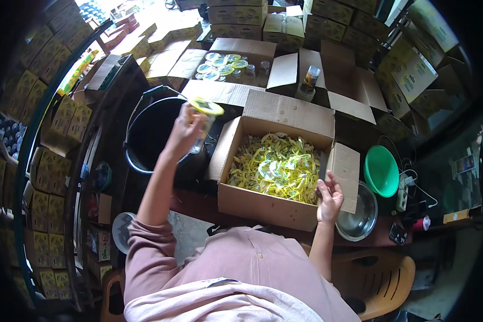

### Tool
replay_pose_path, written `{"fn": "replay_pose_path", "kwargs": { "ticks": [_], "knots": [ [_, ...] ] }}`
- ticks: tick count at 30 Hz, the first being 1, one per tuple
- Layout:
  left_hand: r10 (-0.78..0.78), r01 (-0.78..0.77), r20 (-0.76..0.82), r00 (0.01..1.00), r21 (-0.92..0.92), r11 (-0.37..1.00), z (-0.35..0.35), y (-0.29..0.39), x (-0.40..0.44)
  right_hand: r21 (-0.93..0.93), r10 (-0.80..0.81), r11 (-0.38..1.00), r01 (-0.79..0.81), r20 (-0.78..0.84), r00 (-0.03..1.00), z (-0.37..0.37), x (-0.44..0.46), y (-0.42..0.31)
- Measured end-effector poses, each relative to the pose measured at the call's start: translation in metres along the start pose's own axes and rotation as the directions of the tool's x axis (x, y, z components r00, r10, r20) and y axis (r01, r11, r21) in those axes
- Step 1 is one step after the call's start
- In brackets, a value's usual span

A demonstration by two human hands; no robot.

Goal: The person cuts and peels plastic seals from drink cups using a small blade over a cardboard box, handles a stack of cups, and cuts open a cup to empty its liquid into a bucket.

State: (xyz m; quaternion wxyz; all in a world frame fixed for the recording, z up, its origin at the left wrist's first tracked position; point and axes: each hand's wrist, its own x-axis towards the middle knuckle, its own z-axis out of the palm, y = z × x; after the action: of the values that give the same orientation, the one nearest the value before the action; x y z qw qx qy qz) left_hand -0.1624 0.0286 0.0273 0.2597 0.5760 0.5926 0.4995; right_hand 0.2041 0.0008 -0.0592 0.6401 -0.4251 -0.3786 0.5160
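One cylindrical jar (199, 140), probably clear plastic

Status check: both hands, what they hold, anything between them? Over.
Left hand gripping clear container, yellow-edged lid. Right hand holding dark flat tool. Open box of yellow scraps between them.
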Motion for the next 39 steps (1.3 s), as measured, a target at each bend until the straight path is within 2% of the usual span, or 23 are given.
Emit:
{"fn": "replay_pose_path", "kwargs": {
  "ticks": [1, 2, 3, 4, 5, 6, 8, 9, 12, 13, 16, 17, 20, 28, 32, 39],
  "knots": [
    [-0.028, 0.031, 0.037, 0.999, -0.083, 0.996, 0.017, 0.010, -0.007, -0.018, 0.005, 1.000, -0.004, 0.028, 1.000, 0.010, 0.000, -0.004],
    [0.070, -0.056, 0.064, 0.995, -0.201, 0.978, 0.035, 0.001, -0.011, -0.037, 0.011, 0.999, -0.009, 0.054, 0.998, 0.022, -0.001, -0.011],
    [0.180, -0.156, 0.098, 0.979, -0.215, 0.964, 0.052, 0.002, -0.014, -0.102, -0.027, 0.994, 0.035, 0.077, 0.997, 0.032, 0.000, -0.014],
    [0.074, -0.014, 0.213, 0.974, -0.271, 0.962, 0.061, 0.017, -0.023, -0.167, -0.062, 0.983, 0.078, 0.101, 0.993, 0.042, 0.001, -0.019],
    [0.109, -0.022, 0.208, 0.972, -0.382, 0.924, 0.076, 0.028, -0.028, -0.188, -0.115, 0.972, 0.139, 0.131, 0.985, 0.057, 0.000, -0.031],
    [0.245, -0.209, 0.171, 0.954, -0.204, 0.956, 0.086, 0.021, -0.029, -0.290, -0.222, 0.918, 0.271, 0.189, 0.956, 0.062, 0.002, -0.035],
    [0.330, -0.341, 0.127, 0.935, 0.074, 0.937, 0.101, 0.030, -0.035, -0.487, -0.469, 0.622, 0.612, 0.395, 0.790, 0.075, 0.008, -0.056],
    [0.270, -0.272, 0.152, 0.951, -0.008, 0.962, 0.103, 0.037, -0.036, -0.514, -0.494, 0.535, 0.670, 0.453, 0.742, 0.078, 0.009, -0.061],
    [0.265, -0.272, 0.204, 0.942, 0.003, 0.962, 0.103, 0.046, -0.036, -0.537, -0.494, 0.217, 0.815, 0.660, 0.566, 0.076, 0.021, -0.065],
    [0.245, -0.244, 0.220, 0.944, -0.032, 0.969, 0.102, 0.047, -0.037, -0.518, -0.478, 0.154, 0.841, 0.706, 0.522, 0.079, 0.024, -0.071],
    [0.310, -0.314, 0.185, 0.932, -0.012, 0.949, 0.097, 0.051, -0.039, -0.400, -0.462, 0.029, 0.916, 0.807, 0.367, 0.084, 0.038, -0.077],
    [0.356, -0.364, 0.163, 0.920, 0.019, 0.931, 0.096, 0.054, -0.040, -0.377, -0.448, 0.006, 0.926, 0.827, 0.339, 0.085, 0.040, -0.080],
    [0.332, -0.341, 0.170, 0.928, 0.025, 0.940, 0.094, 0.063, -0.044, -0.321, -0.418, -0.048, 0.946, 0.866, 0.273, 0.085, 0.045, -0.084],
    [0.317, -0.320, 0.173, 0.933, -0.008, 0.947, 0.099, 0.075, -0.052, -0.265, -0.409, -0.125, 0.956, 0.892, 0.194, 0.078, 0.044, -0.091],
    [0.327, -0.325, 0.195, 0.925, -0.046, 0.945, 0.101, 0.070, -0.050, -0.235, -0.437, -0.129, 0.963, 0.885, 0.158, 0.077, 0.045, -0.091],
    [0.355, -0.361, 0.172, 0.919, 0.006, 0.932, 0.103, 0.062, -0.047, -0.215, -0.426, -0.077, 0.974, 0.890, 0.163, 0.078, 0.048, -0.084]
  ]
}}
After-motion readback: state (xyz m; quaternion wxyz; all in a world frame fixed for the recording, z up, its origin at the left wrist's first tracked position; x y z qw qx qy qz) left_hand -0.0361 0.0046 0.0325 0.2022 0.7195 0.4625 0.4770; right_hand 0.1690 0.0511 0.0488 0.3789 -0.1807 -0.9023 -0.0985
